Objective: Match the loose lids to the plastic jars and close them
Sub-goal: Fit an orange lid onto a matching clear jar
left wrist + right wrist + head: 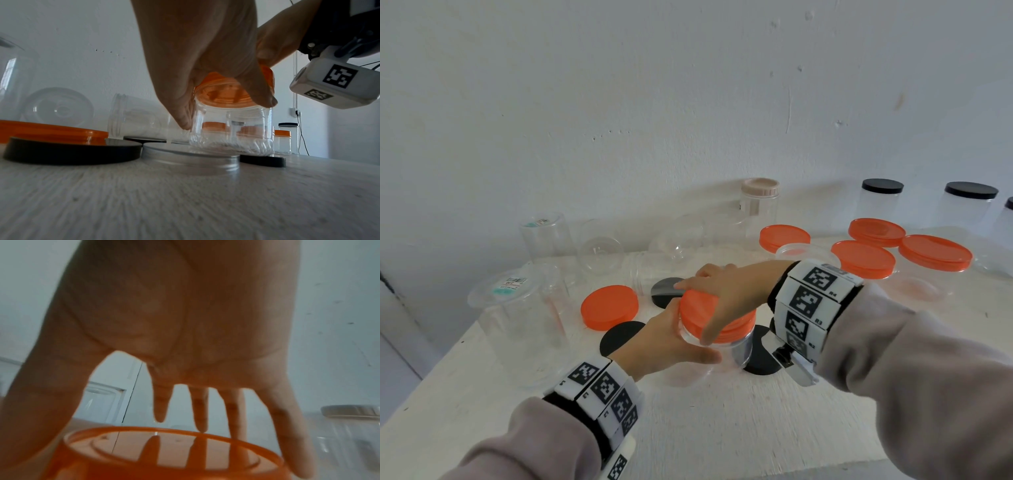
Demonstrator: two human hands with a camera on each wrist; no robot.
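A clear jar (726, 346) stands upright mid-table (722, 421) with an orange lid (702, 308) on its mouth. The right hand (726, 294) is spread over that lid, fingers clasping its rim; the left hand (664, 339) grips the jar's shoulder. Black lids (619, 337) and a loose orange lid (609, 306) lie just beside it. Uncapped jars (527, 329) stand left, capped jars (935, 257) right.

jar under my right hand (726, 298): clear glossy plastic (230, 129)
its lid: translucent orange plastic, smooth (164, 451)
lid left of my left hand (667, 346): black, shiny (72, 150)
surface: pale, matt, rough grain (185, 203)
my sleeves: soft grey cloth (928, 370)
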